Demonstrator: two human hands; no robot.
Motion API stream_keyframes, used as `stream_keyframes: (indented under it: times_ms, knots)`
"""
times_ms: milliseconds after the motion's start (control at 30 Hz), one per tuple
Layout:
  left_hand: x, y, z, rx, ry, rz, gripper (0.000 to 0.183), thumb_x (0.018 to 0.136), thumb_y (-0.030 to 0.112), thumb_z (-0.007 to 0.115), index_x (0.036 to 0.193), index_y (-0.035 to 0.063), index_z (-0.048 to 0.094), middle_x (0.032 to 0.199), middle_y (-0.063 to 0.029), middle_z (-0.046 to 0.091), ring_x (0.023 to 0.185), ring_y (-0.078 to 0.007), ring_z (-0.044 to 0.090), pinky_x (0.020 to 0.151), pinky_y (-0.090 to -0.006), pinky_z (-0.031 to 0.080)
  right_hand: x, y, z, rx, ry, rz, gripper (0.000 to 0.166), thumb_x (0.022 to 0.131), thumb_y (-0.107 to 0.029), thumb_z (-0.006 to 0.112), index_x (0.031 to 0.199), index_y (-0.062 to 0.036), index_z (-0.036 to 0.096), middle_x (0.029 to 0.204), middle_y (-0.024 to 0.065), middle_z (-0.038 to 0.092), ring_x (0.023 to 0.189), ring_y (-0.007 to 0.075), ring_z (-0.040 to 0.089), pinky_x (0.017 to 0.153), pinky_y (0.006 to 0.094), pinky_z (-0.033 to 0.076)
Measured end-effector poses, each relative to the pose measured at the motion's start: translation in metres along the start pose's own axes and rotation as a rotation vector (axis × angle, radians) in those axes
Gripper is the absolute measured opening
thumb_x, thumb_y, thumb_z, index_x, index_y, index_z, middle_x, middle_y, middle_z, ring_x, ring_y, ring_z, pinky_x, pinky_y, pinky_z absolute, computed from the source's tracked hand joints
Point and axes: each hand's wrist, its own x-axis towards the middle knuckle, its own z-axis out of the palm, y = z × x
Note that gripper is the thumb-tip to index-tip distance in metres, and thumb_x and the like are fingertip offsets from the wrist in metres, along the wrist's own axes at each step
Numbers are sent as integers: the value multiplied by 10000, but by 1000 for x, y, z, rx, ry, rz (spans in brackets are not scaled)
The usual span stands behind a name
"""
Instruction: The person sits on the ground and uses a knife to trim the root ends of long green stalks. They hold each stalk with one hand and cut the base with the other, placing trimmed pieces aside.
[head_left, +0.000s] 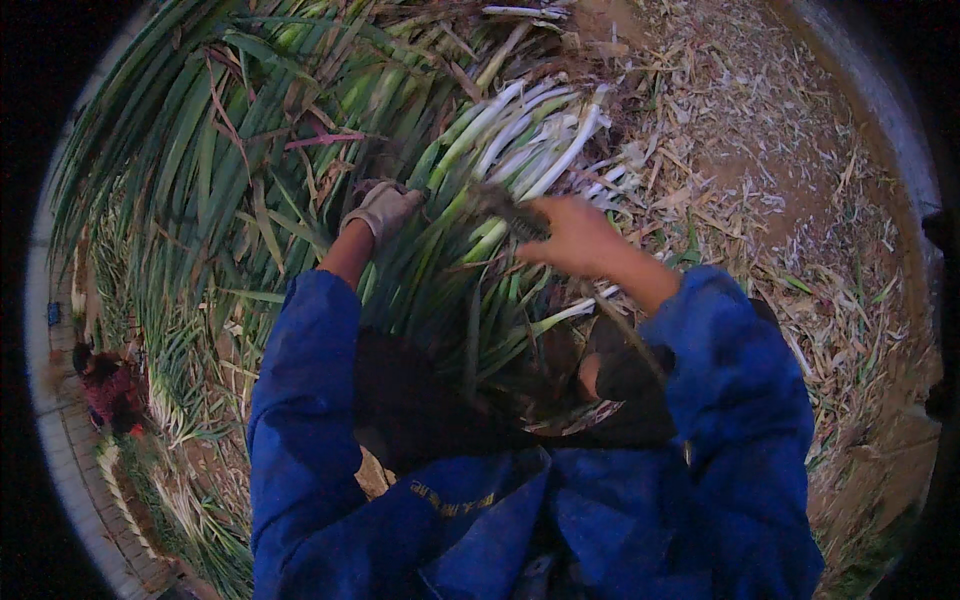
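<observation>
A large heap of long green onions (180, 150) spreads before me, its leaves to the left and pale stalks (495, 139) to the right. My left hand (382, 208), in a light glove, is closed among the green leaves; its fingertips are partly hidden. Farther right, my right hand (574, 234) is bare, with fingers and thumb curled around a dark, blurred, root-like clump (517, 214). Beneath that hand lie more pale stalks with green upper parts. One white onion stalk (574, 311) points right, just in front of my knees.
Dry leaf scraps and peelings (750, 142) litter the bare soil at right. Smaller onion bundles (169, 405) lie at lower left, near a person in dark red (112, 394). A pale curved border (892, 112) runs along the right rim.
</observation>
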Motion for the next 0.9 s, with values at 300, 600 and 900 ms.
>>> stream_keyframes:
  times_ms: [300, 600, 900]
  knots:
    - [6, -6, 8, -58, 70, 29, 568, 866, 511, 606, 991, -28, 731, 1012, -239, 709, 996, -368, 683, 914, -455, 503, -6, -2, 17, 22, 15, -45, 608, 742, -467, 793, 1188, -63, 711, 1076, 244, 718, 1032, 421, 682, 948, 507, 533]
    - [3, -4, 5, -27, 99, 73, 565, 890, 510, 601, 989, -35, 713, 953, -210, 697, 939, -349, 668, 879, -459, 500, -8, -5, 15, 24, -63, -33, 592, 755, -367, 795, 1225, -29, 676, 1090, 229, 717, 1015, 385, 695, 890, 446, 533]
    - [4, -11, 5, -19, 69, 28, 602, 912, 531, 563, 1118, -15, 706, 1123, -243, 694, 1090, -384, 659, 967, -457, 483, 19, 25, 3, 13, 143, 93, 603, 739, -408, 796, 1188, -18, 695, 966, 222, 729, 891, 366, 712, 828, 450, 552]
